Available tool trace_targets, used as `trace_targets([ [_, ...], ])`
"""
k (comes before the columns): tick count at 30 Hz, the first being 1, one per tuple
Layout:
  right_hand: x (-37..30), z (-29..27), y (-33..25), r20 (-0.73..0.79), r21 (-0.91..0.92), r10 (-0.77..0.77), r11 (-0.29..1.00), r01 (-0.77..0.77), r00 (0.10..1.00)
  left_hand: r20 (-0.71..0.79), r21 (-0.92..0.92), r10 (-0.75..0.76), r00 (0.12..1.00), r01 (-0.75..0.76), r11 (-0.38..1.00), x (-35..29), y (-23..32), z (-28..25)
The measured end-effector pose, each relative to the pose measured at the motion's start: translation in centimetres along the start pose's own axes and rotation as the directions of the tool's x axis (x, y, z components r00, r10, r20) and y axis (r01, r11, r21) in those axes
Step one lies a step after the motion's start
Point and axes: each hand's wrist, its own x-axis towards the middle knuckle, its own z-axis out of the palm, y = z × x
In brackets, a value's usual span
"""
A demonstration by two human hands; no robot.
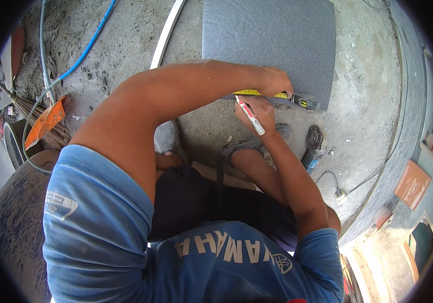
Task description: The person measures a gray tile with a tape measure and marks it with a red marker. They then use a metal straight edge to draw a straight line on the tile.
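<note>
My left arm reaches across to the right, and my left hand is closed over a tape measure near its case. Its yellow blade is drawn out leftward along the near edge of a dark grey sheet lying on the floor. Just below the blade, my right hand grips a white marker pen with red print. The pen's upper-left end is close to the blade; whether it touches the sheet cannot be made out.
An angle grinder lies right of my foot, with a cord and plug nearby. A white strip and a blue hose cross the floor at left. Beside them are an orange dustpan and a broom.
</note>
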Motion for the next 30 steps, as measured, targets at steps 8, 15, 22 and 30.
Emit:
trace_targets([
  [8,0.1,-0.1,0.0,0.013,0.01,0.009,1.0,-0.009,1.0,-0.007,0.016,0.0,1.0,0.0,1.0,0.0,0.1,-0.1],
  [15,0.1,-0.2,-0.2,0.019,0.031,0.006,1.0,-0.007,1.0,-0.007,-0.007,-0.002,1.0,0.002,1.0,-0.1,0.0,0.1],
  [22,-0.1,0.0,0.2,0.028,0.026,0.015,1.0,-0.015,1.0,0.002,0.012,0.01,1.0,-0.01,1.0,0.1,-0.1,0.1],
  [30,0.2,-5.1,-1.8,0.13,0.012,-0.091,0.996,0.091,0.987,0.007,-0.001,0.012,1.0,-0.012,1.0,0.1,0.0,0.0],
])
